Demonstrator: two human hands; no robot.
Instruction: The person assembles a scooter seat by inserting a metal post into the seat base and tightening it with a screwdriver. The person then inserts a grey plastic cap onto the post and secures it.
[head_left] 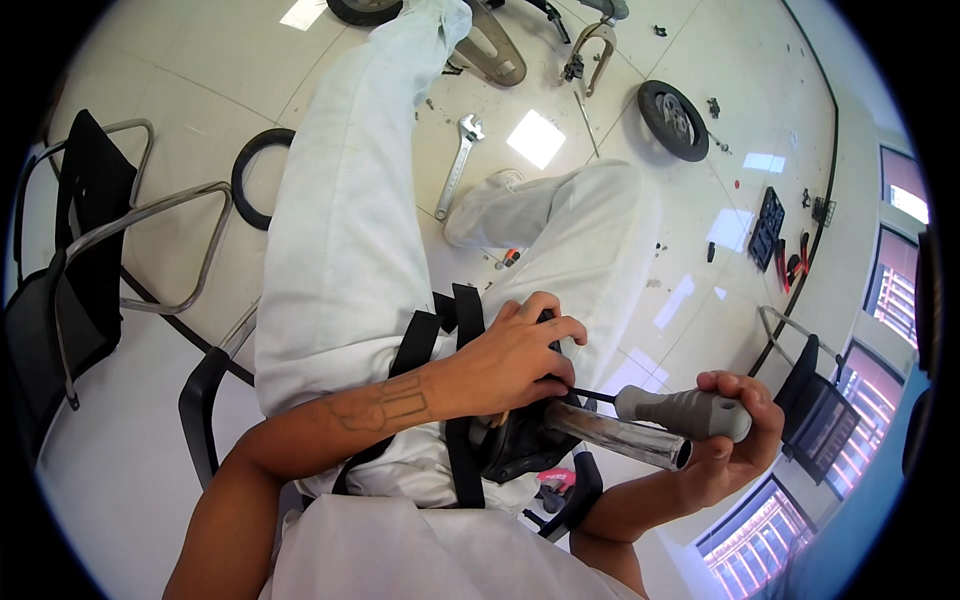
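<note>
A black part (515, 452) with a worn metal tube (622, 437) sticking out of it rests across my lap. My left hand (522, 358) is closed over the top of the black part, its fingers bent around it. In my right hand (752, 425) is a screwdriver (672, 408) with a grey handle, gripped by the handle's end. Its dark shaft points left, above the tube, toward the black part beside my left fingers. Where the tip sits is hidden. Black straps (468, 462) cross my white trousers.
On the tiled floor lie an adjustable wrench (460, 165), a small wheel (673, 120), a loose tyre (243, 180), a black tool case (767, 229) and red-handled tools (793, 265). A fork-shaped metal piece (601, 55) lies ahead. Chairs stand left (95, 190) and right (822, 405).
</note>
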